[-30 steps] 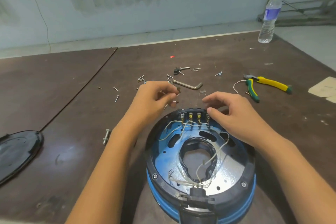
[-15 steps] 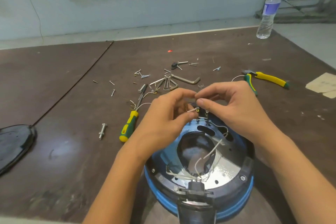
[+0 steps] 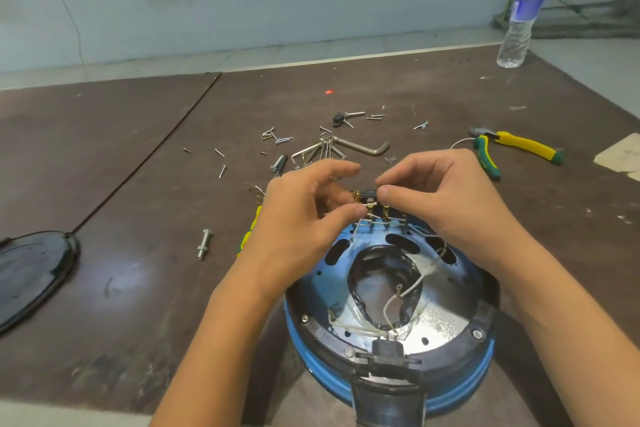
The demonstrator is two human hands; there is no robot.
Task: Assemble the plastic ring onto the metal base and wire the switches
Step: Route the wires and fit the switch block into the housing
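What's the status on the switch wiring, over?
Status: left hand and right hand pinching white wire at switch terminals. Black plastic ring seated on metal base. Nothing blocking.

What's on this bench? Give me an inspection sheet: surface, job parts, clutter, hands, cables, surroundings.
Surface: brown table, scuffed.
Job's things: black plastic ring seated around metal base; switch terminals at far rim.
Clutter: screws, hex keys, pliers, bolt, screwdriver partly hidden, black lid.
Hands: left hand and right hand pinch a white lead at the terminals.
Cables: loose white wires across base opening.
Surroundings: water bottle, pale wall.
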